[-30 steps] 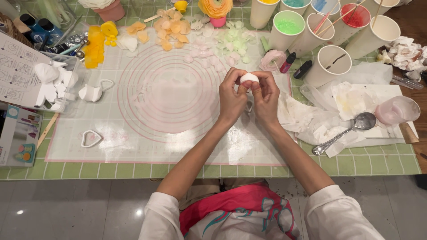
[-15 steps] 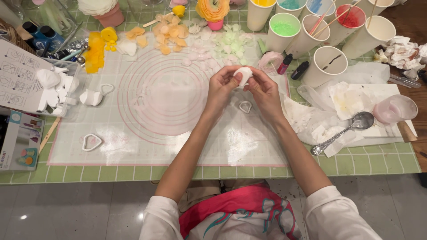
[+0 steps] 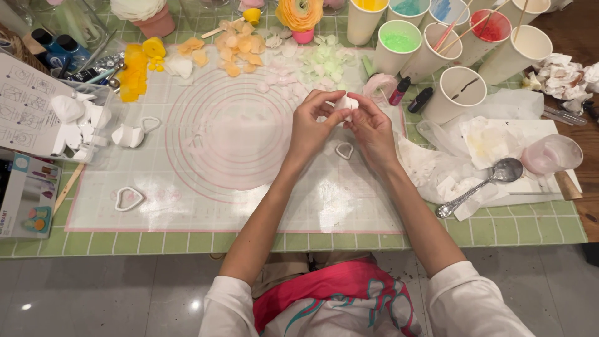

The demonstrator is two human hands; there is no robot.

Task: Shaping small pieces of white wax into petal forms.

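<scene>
A small lump of white paste point(image 3: 345, 102) is pinched between both hands above the translucent mat point(image 3: 237, 143) with pink rings. My left hand point(image 3: 314, 122) grips it from the left with thumb and fingertips; my right hand point(image 3: 372, 128) presses on it from the right. Just below the hands a small heart-shaped cutter point(image 3: 344, 150) lies on the mat. Pale pink, green and orange petals point(image 3: 240, 53) are spread along the mat's far edge.
Paper cups point(image 3: 462, 93) of coloured liquid stand at the back right. A spoon point(image 3: 483, 184), crumpled film and a pink bowl point(image 3: 552, 153) lie to the right. White cutters point(image 3: 129, 198), white paste pieces point(image 3: 78, 115) and a box point(image 3: 28, 196) are at the left.
Both hands, still holding the white lump, have shifted a little away from me toward the mat's far edge. The fingers keep working the lump.
</scene>
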